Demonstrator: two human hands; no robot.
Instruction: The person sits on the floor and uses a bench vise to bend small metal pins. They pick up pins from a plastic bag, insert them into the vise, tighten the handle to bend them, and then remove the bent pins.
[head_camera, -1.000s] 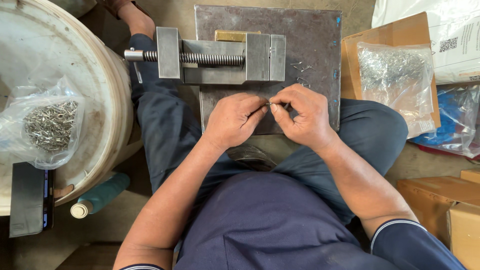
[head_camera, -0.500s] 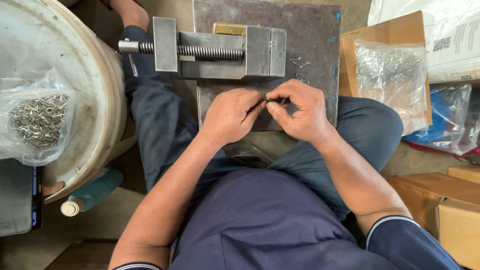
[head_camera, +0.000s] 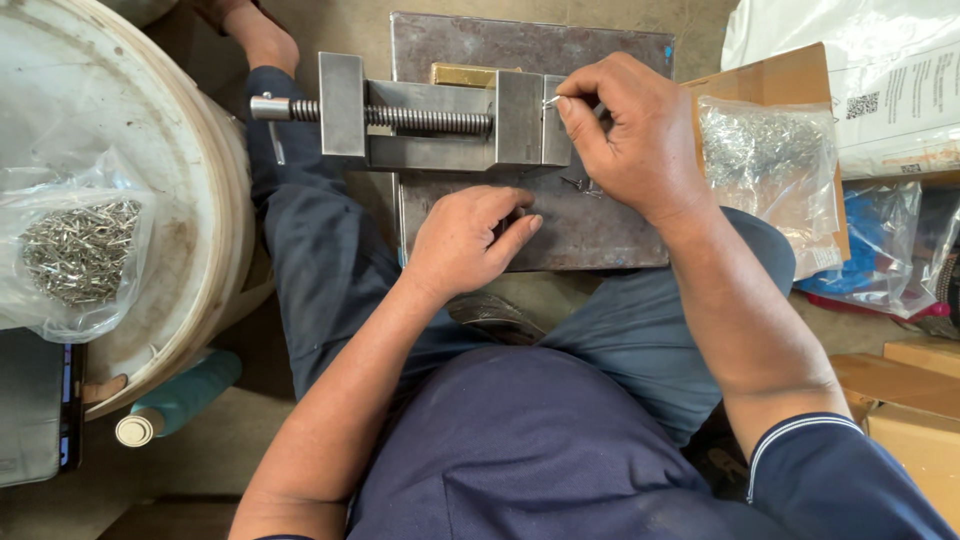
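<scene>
Pinching a small, stiff, light metal pin (head_camera: 551, 101) at the vise (head_camera: 440, 122) jaws, the right hand (head_camera: 630, 135) gripped it by its end; the left hand (head_camera: 470, 240), below the vise, looked loosely curled, its contents unclear.

— What is the vise (head_camera: 440, 122) made of?
— Bare grey steel is seen, matt and brushed, with a threaded screw; the plate (head_camera: 600, 225) under it is dull, scuffed metal. A brass-coloured block (head_camera: 465, 74) is seen at 12 o'clock of the screw.

— And the small piece (head_camera: 552, 100) pinched by the right hand (head_camera: 625, 130)?
— A thin, bright metal bit.

— What lies at 9 o'clock?
— A glossy clear plastic bag (head_camera: 75, 250) of shiny metal pins, on a stained white plastic tub (head_camera: 215, 200).

— At 3 o'clock?
— Another crinkled clear bag (head_camera: 765, 165) against matt brown cardboard (head_camera: 790, 80).
</scene>
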